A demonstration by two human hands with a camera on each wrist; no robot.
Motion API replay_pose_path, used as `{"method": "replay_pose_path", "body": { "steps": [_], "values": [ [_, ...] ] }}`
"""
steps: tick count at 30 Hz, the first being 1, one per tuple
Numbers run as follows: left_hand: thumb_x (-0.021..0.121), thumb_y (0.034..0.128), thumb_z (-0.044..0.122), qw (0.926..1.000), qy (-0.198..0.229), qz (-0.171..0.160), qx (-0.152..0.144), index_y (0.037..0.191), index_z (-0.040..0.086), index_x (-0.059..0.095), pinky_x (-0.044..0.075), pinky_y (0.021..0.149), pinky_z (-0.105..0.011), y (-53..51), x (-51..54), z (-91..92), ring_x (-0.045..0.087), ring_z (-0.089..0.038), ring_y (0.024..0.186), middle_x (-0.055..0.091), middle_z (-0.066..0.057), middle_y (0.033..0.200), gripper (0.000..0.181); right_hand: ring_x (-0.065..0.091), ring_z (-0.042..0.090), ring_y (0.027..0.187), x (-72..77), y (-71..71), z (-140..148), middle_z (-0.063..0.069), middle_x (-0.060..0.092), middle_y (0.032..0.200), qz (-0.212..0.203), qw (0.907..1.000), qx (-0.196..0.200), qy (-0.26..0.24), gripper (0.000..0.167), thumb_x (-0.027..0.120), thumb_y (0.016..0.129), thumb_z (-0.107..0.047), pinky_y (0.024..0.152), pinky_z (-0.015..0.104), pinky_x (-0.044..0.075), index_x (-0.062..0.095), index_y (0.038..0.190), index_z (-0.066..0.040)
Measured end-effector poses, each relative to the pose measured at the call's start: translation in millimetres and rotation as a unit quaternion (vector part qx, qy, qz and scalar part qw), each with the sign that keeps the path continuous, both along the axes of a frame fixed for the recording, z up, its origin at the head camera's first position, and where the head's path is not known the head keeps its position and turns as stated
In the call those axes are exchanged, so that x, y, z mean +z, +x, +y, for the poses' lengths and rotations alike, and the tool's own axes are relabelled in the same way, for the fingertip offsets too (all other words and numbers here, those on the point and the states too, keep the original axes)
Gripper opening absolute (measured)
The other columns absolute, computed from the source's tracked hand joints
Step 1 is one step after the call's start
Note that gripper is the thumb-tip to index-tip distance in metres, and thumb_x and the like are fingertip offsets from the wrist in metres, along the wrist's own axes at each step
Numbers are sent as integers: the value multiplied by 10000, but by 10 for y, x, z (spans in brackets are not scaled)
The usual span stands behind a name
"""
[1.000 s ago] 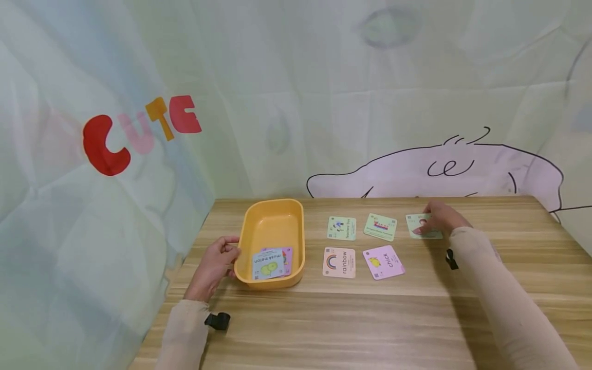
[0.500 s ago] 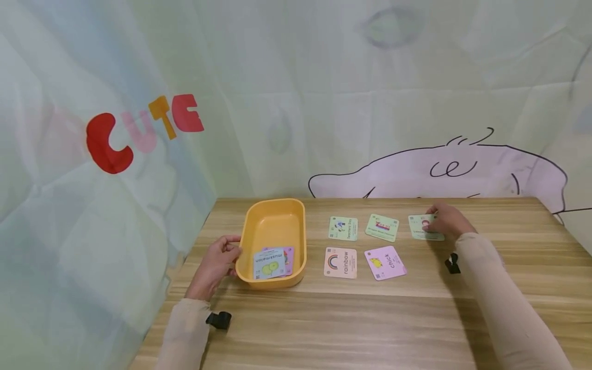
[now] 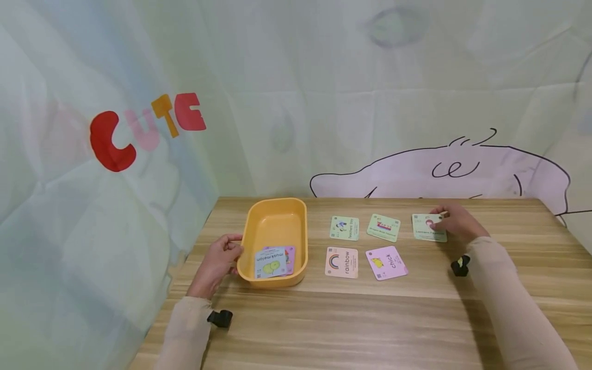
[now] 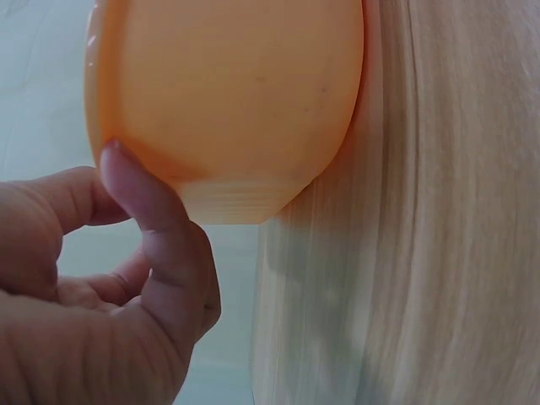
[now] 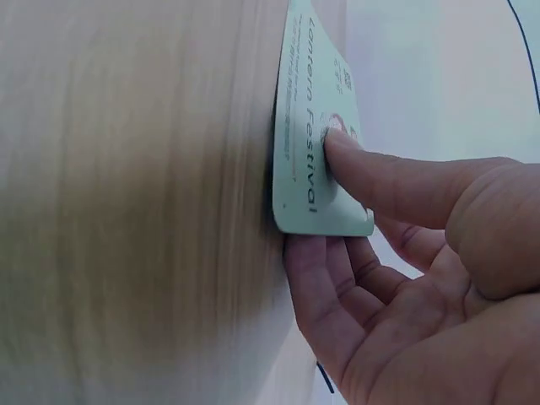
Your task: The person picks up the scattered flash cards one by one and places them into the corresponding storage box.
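Observation:
A yellow plastic tray [image 3: 305,241] stands at the table's left, holding a blue muskmelon card [image 3: 270,263] over a purple card [image 3: 290,259]. My left hand [image 3: 218,262] grips the tray's near left edge; the left wrist view shows a bent digit against its wall [image 4: 236,93]. At the far right, my right hand [image 3: 459,222] pinches a green Lantern Festival card [image 3: 426,231]. In the right wrist view the thumb [image 5: 396,181] lies on the card's printed face, the other fingers [image 5: 325,291] reach under its edge, and the card tilts up from the wood.
Left of that card lie a Dragon Boat Festival card [image 3: 384,227] and a Teachers' Day card [image 3: 344,228]. Nearer me are a rainbow card [image 3: 341,263] and a purple chick card [image 3: 387,263]. A printed curtain [image 3: 259,128] hangs behind and left of the wooden table [image 3: 361,329].
My right hand has shifted slightly right, and its thumb has slid toward the Lantern Festival card's right side, uncovering more print. My left hand keeps its place at the tray.

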State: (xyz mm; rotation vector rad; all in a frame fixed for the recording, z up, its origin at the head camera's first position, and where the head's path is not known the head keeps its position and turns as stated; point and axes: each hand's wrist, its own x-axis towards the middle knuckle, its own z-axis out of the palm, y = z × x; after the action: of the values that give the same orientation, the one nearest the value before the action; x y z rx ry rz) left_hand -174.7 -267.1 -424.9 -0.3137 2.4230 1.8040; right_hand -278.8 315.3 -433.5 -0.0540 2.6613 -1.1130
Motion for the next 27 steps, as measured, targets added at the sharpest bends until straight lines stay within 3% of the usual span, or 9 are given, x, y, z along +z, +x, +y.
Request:
{"method": "replay_pose_path", "body": {
  "steps": [8,14,21,27],
  "values": [
    [524,1038,117,10000,33,-15,-5,1419,19,477,530,570,-282,7,23,14,608,-223,832,543,-145,1093,396,480,354,1128,21,-32,45,266,489,1319,-239,9996,57,-169,519,688,974,-215,912,393,465,507,1384,45],
    [524,1036,112,10000,38,8,-11,1413,17,479,528,562,-282,6,19,8,607,-216,825,546,-145,1085,392,539,221,1036,50,-1,33,254,463,1323,-487,9962,-61,-714,618,677,986,-221,806,269,542,418,1471,62],
    [526,1037,113,10000,72,35,-20,1409,12,478,522,558,-273,2,7,1,597,-210,788,541,-138,1081,389,549,89,872,41,31,34,158,484,1256,-476,9911,-210,-1223,680,683,984,-258,721,262,539,365,1513,28],
    [525,1036,111,10000,53,36,-35,1407,13,482,523,555,-274,2,4,4,602,-207,813,543,-138,1078,386,588,97,932,51,38,7,174,482,1326,-410,9895,-270,-1362,669,678,987,-277,781,268,556,375,1510,11]
  ]
}}
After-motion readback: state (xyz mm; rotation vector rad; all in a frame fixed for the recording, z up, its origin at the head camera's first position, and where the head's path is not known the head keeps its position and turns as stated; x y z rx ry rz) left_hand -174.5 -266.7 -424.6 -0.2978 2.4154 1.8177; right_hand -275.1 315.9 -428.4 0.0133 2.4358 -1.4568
